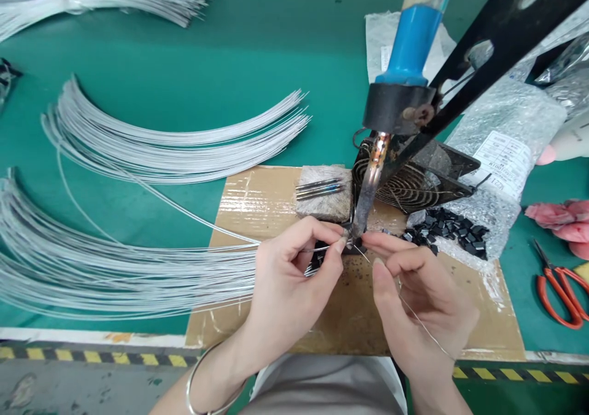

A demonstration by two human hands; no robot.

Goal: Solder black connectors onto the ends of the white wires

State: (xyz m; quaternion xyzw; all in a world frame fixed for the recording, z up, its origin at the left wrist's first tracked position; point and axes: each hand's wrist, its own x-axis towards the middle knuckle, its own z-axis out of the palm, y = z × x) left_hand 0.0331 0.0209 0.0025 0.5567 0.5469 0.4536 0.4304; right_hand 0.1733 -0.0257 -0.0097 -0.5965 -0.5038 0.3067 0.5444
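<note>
My left hand [294, 274] is closed in a pinch on the end of a thin white wire [317, 249], right at the tip of a soldering iron. That soldering iron [368, 188] has a blue handle and is clamped, pointing down, in a black metal stand [473, 59]. Fine solder wire [426, 329] runs through the fingers of my right hand [423, 298], its front end close to the tip. Whatever small part sits at the joint is mostly hidden by fingers and iron. One bundle of white wires [138, 274] reaches under my left hand.
Another white wire bundle [184, 148] lies behind. Cardboard [248, 203] covers the green mat, carrying a pad [322, 209] with metal rods. A black fan [409, 182], small black pieces [446, 228] on bubble wrap [501, 114] and red-handled scissors [559, 289] are to the right.
</note>
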